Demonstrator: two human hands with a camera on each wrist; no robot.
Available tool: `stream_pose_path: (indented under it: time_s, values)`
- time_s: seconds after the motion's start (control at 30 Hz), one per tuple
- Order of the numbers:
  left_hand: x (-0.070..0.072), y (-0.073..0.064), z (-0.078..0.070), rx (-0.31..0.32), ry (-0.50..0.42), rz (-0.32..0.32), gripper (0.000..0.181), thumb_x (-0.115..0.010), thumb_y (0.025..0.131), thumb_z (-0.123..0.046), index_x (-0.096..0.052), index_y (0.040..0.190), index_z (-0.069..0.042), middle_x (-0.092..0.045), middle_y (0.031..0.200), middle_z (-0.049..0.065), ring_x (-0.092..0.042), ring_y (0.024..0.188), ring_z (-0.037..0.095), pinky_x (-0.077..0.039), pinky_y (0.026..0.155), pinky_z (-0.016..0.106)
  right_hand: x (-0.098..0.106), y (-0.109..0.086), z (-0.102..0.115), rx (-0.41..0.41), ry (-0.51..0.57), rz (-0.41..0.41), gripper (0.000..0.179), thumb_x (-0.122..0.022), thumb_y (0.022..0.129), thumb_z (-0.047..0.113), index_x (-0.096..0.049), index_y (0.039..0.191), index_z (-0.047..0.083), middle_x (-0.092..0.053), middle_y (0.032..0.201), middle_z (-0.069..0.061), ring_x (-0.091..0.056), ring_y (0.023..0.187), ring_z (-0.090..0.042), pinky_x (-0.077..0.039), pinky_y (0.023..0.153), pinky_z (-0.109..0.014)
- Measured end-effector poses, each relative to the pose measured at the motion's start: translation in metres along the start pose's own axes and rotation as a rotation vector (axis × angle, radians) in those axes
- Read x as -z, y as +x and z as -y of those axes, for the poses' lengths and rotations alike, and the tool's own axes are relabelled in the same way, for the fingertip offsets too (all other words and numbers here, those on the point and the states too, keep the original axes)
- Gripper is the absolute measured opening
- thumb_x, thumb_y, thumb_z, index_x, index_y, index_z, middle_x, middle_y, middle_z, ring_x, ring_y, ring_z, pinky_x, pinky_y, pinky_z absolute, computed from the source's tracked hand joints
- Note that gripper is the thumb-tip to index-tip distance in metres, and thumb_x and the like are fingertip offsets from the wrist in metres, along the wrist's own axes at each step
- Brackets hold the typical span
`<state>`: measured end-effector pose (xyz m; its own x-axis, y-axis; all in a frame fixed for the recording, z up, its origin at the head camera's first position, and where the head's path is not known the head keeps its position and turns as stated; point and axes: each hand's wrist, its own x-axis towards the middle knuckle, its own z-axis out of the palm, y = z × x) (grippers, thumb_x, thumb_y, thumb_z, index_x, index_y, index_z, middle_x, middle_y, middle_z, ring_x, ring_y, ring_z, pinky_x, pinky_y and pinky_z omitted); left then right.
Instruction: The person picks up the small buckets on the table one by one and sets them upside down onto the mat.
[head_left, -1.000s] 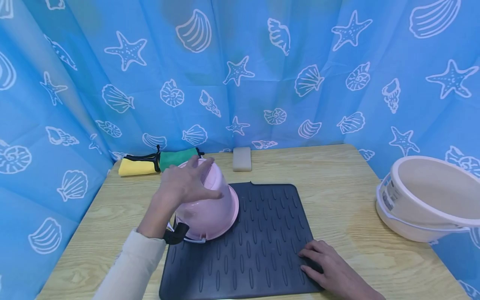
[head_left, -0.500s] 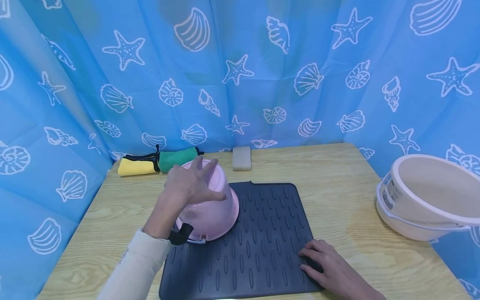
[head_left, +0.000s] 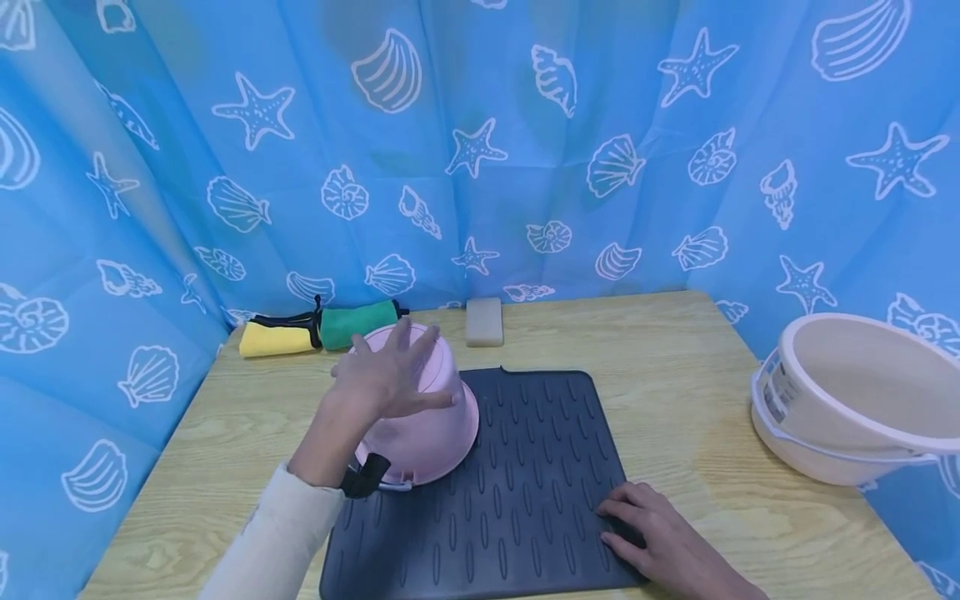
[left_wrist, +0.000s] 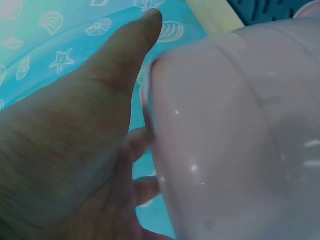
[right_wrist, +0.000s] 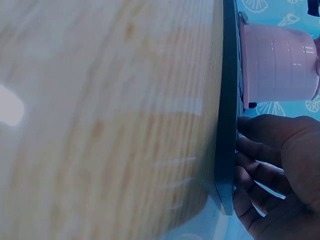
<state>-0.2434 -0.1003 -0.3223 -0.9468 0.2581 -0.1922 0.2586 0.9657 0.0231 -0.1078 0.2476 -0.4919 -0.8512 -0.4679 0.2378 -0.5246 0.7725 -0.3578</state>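
Note:
A pink bucket (head_left: 420, 437) stands upside down at the left of the black ridged mat (head_left: 525, 500), its rim down and its base up. My left hand (head_left: 382, 367) lies over that base with fingers spread and the thumb out to the right. In the left wrist view, fingertips show right at the edge of the bucket's base, while the thumb (left_wrist: 135, 45) stands apart from it. On the mat's right side rests my right hand (head_left: 656, 533), its loosely bent fingertips touching the mat. The right wrist view shows nothing held between those fingers (right_wrist: 260, 172).
A white bucket (head_left: 817, 400) with a handle stands tilted at the table's right edge. Rolled yellow (head_left: 273, 337) and green (head_left: 356, 323) cloths with black straps lie at the back left. A beige block (head_left: 484, 322) sits behind the mat. Blue shell-patterned curtain (head_left: 480, 167) surrounds the wooden table (head_left: 637, 350).
My left hand has shifted slightly right over the bucket's base, its fingers spreading more. The bucket and my right hand have stayed in place.

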Motion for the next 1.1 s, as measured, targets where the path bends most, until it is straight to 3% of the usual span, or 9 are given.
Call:
stream_pose_path:
  time_s: [0.13, 0.3, 0.37, 0.53, 0.6, 0.83, 1.1]
  values:
    - [-0.002, -0.002, 0.000, -0.030, -0.031, -0.014, 0.102, -0.056, 0.079, -0.081, -0.018, 0.161, -0.033, -0.009, 0.167, 0.013, -0.015, 0.134, 0.070, -0.036, 0.092, 0.078, -0.001, -0.001, -0.001, 0.022, 0.004, -0.020, 0.020, -0.079, 0.087, 0.022, -0.074, 0.105, 0.017, -0.055, 0.105, 0.013, -0.052, 0.094, -0.007, -0.052, 0.078, -0.035]
    - [-0.005, -0.001, 0.000, -0.045, -0.045, -0.051, 0.101, -0.057, 0.080, -0.079, -0.019, 0.161, -0.032, -0.011, 0.166, 0.013, -0.014, 0.135, 0.069, -0.034, 0.090, 0.081, -0.001, -0.002, -0.002, 0.027, 0.003, -0.032, 0.020, -0.080, 0.086, 0.021, -0.074, 0.104, 0.017, -0.055, 0.104, 0.013, -0.052, 0.094, -0.007, -0.052, 0.078, -0.034]
    - [-0.006, -0.003, 0.002, -0.071, -0.079, -0.138, 0.097, -0.058, 0.083, -0.075, -0.023, 0.161, -0.028, -0.019, 0.164, 0.014, -0.020, 0.137, 0.065, -0.033, 0.092, 0.081, -0.002, -0.003, -0.002, 0.031, 0.009, -0.029, 0.019, -0.079, 0.086, 0.021, -0.074, 0.104, 0.016, -0.055, 0.104, 0.013, -0.053, 0.093, -0.007, -0.052, 0.077, -0.034]
    - [-0.004, -0.012, 0.004, -0.229, -0.311, -0.508, 0.069, -0.069, 0.093, -0.042, -0.044, 0.152, -0.016, -0.049, 0.147, 0.013, -0.049, 0.131, 0.039, -0.044, 0.099, 0.061, -0.003, -0.003, -0.003, 0.051, 0.010, -0.044, 0.020, -0.080, 0.086, 0.020, -0.074, 0.104, 0.015, -0.056, 0.105, 0.012, -0.053, 0.094, -0.007, -0.052, 0.078, -0.034]
    - [-0.003, -0.017, 0.002, -0.296, -0.427, -0.575, 0.062, -0.071, 0.093, -0.031, -0.049, 0.149, -0.015, -0.055, 0.141, 0.009, -0.054, 0.125, 0.031, -0.048, 0.098, 0.053, -0.002, -0.003, -0.004, 0.054, 0.010, -0.052, 0.020, -0.080, 0.085, 0.020, -0.075, 0.104, 0.015, -0.056, 0.105, 0.012, -0.053, 0.094, -0.007, -0.052, 0.078, -0.034]
    - [-0.014, -0.035, -0.012, -0.449, -0.728, -0.607, 0.052, -0.072, 0.093, -0.021, -0.056, 0.142, -0.020, -0.064, 0.126, -0.002, -0.063, 0.110, 0.019, -0.052, 0.094, 0.044, -0.002, -0.003, -0.004, 0.061, 0.017, -0.062, 0.019, -0.081, 0.084, 0.018, -0.074, 0.102, 0.016, -0.056, 0.104, 0.012, -0.052, 0.094, -0.007, -0.052, 0.077, -0.034]
    - [-0.046, -0.042, -0.032, -0.519, -0.895, -0.594, 0.044, -0.073, 0.092, -0.018, -0.062, 0.135, -0.019, -0.066, 0.120, -0.006, -0.063, 0.106, 0.014, -0.052, 0.093, 0.036, -0.003, -0.003, -0.005, 0.071, 0.014, -0.075, 0.020, -0.081, 0.084, 0.018, -0.074, 0.102, 0.016, -0.056, 0.104, 0.012, -0.052, 0.094, -0.008, -0.052, 0.077, -0.034]
